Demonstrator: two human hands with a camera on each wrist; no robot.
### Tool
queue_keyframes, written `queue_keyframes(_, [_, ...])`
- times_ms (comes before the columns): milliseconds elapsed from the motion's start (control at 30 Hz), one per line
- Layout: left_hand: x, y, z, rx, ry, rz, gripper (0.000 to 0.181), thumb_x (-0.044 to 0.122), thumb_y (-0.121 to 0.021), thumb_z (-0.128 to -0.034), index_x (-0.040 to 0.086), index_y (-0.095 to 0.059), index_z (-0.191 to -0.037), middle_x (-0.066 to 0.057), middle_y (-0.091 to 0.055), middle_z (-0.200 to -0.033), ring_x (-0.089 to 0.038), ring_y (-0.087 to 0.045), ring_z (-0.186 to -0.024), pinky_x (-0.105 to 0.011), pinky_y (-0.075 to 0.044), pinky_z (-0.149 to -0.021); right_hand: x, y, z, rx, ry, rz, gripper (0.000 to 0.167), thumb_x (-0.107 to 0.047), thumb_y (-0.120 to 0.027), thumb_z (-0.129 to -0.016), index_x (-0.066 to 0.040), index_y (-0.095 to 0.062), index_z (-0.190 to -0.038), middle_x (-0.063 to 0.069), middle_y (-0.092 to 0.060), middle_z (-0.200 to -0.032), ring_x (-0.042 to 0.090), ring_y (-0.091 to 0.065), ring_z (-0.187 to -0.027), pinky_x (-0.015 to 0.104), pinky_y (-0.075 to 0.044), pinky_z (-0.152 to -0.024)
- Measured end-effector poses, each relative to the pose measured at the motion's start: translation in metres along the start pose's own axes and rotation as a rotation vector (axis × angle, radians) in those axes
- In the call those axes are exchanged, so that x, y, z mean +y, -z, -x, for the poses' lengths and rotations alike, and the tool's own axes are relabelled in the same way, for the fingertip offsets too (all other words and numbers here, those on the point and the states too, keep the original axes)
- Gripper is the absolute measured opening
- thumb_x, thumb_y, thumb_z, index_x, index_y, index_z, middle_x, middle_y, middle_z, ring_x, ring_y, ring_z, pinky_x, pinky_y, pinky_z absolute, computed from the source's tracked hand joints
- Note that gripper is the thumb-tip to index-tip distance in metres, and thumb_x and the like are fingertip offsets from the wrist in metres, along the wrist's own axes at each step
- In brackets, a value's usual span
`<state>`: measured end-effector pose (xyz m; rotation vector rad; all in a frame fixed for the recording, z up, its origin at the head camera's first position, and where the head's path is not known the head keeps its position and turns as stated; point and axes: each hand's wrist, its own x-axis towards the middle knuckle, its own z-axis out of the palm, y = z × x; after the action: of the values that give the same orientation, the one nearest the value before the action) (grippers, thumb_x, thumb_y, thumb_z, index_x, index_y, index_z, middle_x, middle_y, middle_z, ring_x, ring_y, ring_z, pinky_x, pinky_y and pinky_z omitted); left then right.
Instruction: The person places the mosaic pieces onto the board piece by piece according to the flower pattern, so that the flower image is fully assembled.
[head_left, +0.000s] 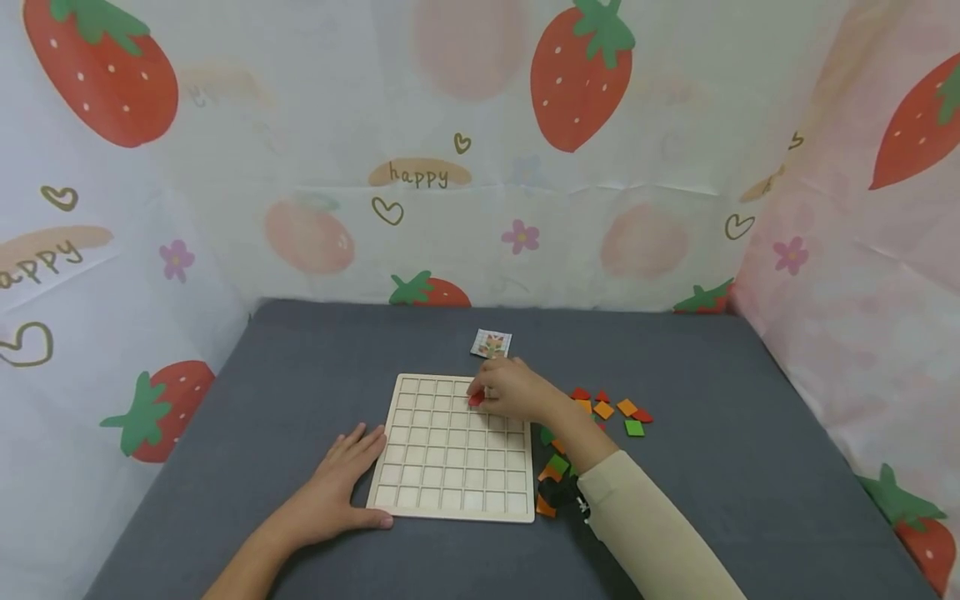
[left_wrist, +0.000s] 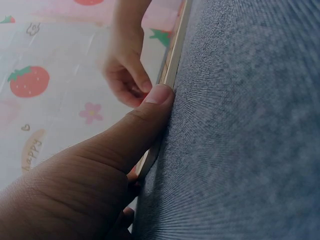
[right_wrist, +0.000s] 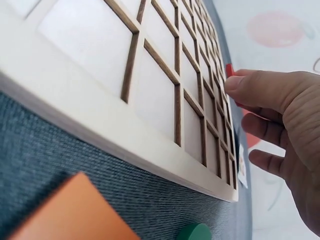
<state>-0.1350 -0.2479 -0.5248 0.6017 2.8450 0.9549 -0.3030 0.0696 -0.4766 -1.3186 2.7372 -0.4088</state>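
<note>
A square wooden grid board [head_left: 450, 512] lies flat on the grey table. Over its upper right cells, my right hand [head_left: 513, 390] pinches a small red piece [head_left: 476, 399] between thumb and fingers; the right wrist view shows this red piece [right_wrist: 229, 71] on edge, above the grid. My left hand [head_left: 337, 483] rests at the board's left side, fingers spread along the edge and thumb by the lower corner. In the left wrist view, the thumb of the left hand [left_wrist: 100, 155] touches the board's edge. The fingers' far ends are mostly hidden there.
Right of the board lie several loose pieces, among them an orange square [head_left: 626, 407], a green square [head_left: 634, 428] and a red piece [head_left: 642, 415]; my right forearm covers some. A small picture card [head_left: 491, 343] lies behind the board. Strawberry-print cloth [head_left: 337, 125] walls the table.
</note>
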Motion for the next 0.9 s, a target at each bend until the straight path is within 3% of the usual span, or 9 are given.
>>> queue_keyframes(233, [-0.0006, -0.0006, -0.0007, -0.006, 0.008, 0.015, 0.122, 0.064, -0.085, -0.069, 0.007, -0.03, -0.162, -0.009, -0.022, -0.17, -0.039, -0.009, -0.158, -0.065, -0.008, -0.124, 0.0025, -0.0036, -0.002, -0.014, 0.014, 0.002, 0.018, -0.022, -0.074, -0.096, -0.027, -0.079, -0.113, -0.009, -0.067, -0.106, 0.009, -0.058, -0.094, 0.032, -0.043, -0.081])
queue_keyframes(900, [0.002, 0.0016, -0.0017, -0.008, 0.012, 0.017, 0.12, 0.063, -0.085, -0.0705, 0.007, -0.031, -0.161, -0.009, -0.023, -0.17, -0.039, -0.009, -0.158, -0.065, -0.008, -0.124, 0.0082, -0.0024, -0.0024, -0.075, 0.005, -0.146, 0.019, -0.017, -0.075, -0.095, -0.021, -0.078, -0.114, -0.005, -0.064, -0.109, 0.013, -0.061, -0.097, 0.038, -0.046, -0.092])
